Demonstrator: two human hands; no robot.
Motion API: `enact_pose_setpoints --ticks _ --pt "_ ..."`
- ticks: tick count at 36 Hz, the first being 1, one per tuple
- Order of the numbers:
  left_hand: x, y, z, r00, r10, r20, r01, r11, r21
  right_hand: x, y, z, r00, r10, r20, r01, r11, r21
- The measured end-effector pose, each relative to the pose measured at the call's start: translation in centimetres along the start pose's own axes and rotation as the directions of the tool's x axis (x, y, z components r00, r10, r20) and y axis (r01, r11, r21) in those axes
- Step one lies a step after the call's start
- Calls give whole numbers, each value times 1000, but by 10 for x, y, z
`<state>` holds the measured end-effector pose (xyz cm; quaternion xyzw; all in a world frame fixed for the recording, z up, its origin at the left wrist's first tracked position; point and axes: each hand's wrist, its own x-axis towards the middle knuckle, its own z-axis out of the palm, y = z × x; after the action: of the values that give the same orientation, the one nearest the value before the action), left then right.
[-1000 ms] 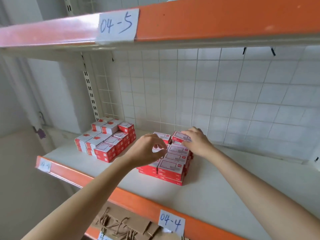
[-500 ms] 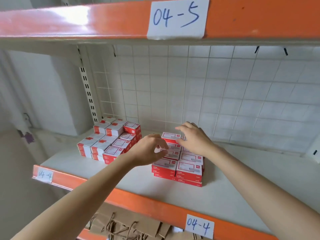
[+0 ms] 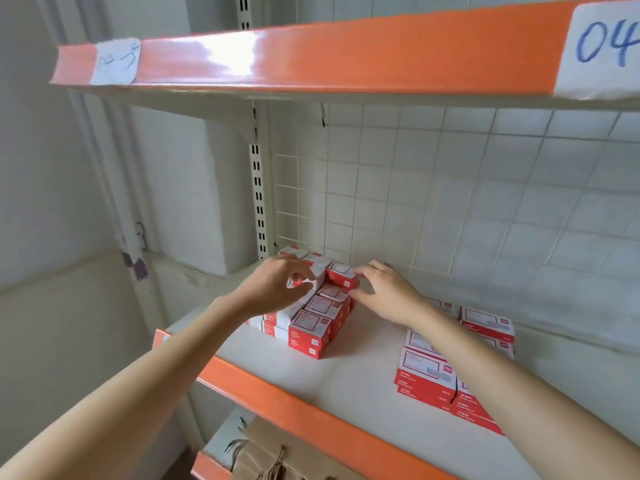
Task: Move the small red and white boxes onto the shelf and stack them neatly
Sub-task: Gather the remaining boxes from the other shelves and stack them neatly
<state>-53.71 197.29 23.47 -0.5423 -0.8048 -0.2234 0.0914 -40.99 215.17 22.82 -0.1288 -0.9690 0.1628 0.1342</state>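
Note:
Small red and white boxes form a stepped stack [image 3: 317,318] at the left end of the white shelf [image 3: 360,372]. My left hand [image 3: 273,289] reaches over the top of this stack, thumb and fingers pinched on a small box [image 3: 313,276] in the upper layer. My right hand [image 3: 386,294] is on the stack's right side with fingers spread, fingertips touching a red-topped box [image 3: 341,274] at the back. A second, flatter stack of the same boxes [image 3: 429,375] lies to the right, partly hidden under my right forearm.
An upper shelf with an orange front edge [image 3: 346,53] hangs low overhead. A white wire grid [image 3: 450,202] backs the shelf. The orange lip [image 3: 311,410] marks the shelf front. Brown paper bags [image 3: 277,459] lie on the level below.
Both hands left the right-hand stack and moved to the left stack. The view swung left, so the right stack now sits under my right forearm.

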Motion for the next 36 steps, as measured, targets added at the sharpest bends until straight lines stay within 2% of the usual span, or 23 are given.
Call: enact_pose_setpoints --ticks 6,14,21,26,31,36 --pt "25 -57 -14 999 -15 35 16 1000 -24 38 -14 11 986 167 4 -167 986 -11" --pt "61 -108 -9 992 96 82 -88 992 -93 65 -22 22 947 320 -23 -321 946 -48" --pt "89 -119 -3 946 158 284 -129 985 -118 65 -30 25 906 419 -55 -420 907 -24" --pt "100 -111 3 880 152 450 -72 979 -188 70 -33 28 893 446 -56 -446 895 14" --pt "105 -110 4 832 128 540 22 965 -262 74 -25 21 876 474 91 -480 875 67" --pt "108 -114 7 796 121 593 136 919 -371 75 -24 16 863 441 245 -499 819 283"
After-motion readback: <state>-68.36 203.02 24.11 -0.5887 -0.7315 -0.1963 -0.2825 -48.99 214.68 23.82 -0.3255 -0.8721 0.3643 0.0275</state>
